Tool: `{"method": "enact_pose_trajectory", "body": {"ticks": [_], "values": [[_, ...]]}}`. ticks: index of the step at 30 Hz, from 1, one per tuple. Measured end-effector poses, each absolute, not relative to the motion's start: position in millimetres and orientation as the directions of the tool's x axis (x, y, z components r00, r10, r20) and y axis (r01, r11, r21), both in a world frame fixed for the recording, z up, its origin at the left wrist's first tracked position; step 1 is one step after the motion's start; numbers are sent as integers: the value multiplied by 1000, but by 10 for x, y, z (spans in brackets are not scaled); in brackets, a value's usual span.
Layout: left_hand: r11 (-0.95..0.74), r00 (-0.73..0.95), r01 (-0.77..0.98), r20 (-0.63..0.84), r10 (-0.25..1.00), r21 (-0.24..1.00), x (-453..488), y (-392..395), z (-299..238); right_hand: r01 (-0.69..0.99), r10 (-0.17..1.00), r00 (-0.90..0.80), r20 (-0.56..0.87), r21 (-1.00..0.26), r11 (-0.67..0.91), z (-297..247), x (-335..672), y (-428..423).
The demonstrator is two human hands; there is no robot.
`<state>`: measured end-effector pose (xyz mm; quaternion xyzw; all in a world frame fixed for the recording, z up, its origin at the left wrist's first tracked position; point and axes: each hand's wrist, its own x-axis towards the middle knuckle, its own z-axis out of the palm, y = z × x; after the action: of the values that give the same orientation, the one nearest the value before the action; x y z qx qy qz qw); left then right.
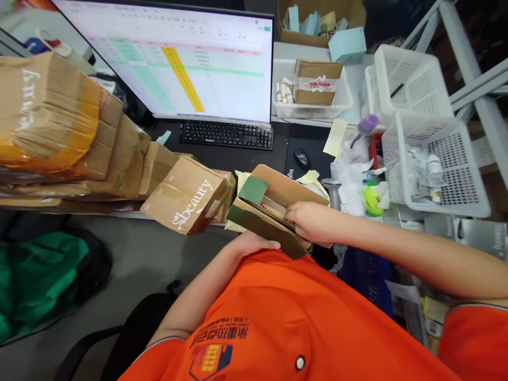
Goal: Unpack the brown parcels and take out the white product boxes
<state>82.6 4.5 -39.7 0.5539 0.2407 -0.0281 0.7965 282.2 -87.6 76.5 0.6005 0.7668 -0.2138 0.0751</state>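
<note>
I hold a small cardboard box [273, 203] with green inner flaps against my body, just below the desk edge. My left hand [254, 244] cups its underside, thumb pressed along the lower green flap. My right hand [307, 221] lies on top of the box at its right side, fingers curled over the open edge, with the fingertips hidden inside. One green flap [254, 190] stands up at the box's top left.
A leaning row of flat "beauty" cartons [79, 148] fills the left of the desk. Behind are a monitor [178, 58], keyboard [226, 135] and mouse [302, 159]. White baskets [436, 164] with small bottles, a taped box [317, 82] and loose papers crowd the right.
</note>
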Motion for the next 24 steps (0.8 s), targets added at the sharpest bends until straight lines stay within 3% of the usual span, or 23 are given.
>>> {"method": "enact_pose_trajectory", "body": {"ticks": [2,7,10,13,17,19,21,24], "values": [[389,878,300,-412,244,871,850,39,-380,945,875,-287,-389,-265,192,663,2872,-776],[411,875,293,-415,249,863,828,46,-347,982,863,-184,-470,-114,147,597,2824,-649],[451,882,262,-401,246,853,793,19,-349,986,890,-158,-427,-112,121,685,2771,-672],[607,878,224,-428,214,763,799,-24,-359,967,949,-205,-239,-199,159,809,2759,-774],[686,897,117,-373,238,718,854,13,-264,953,960,-201,197,-186,238,955,2749,-994],[599,925,93,-292,243,796,828,98,-128,950,944,-141,299,-227,213,1020,2755,-1094],[409,933,39,-180,311,912,740,223,64,936,951,-77,299,-306,172,1094,2789,-1169],[-46,771,-100,107,628,994,599,494,390,902,962,25,273,-421,96,1228,2889,-1268]]}}
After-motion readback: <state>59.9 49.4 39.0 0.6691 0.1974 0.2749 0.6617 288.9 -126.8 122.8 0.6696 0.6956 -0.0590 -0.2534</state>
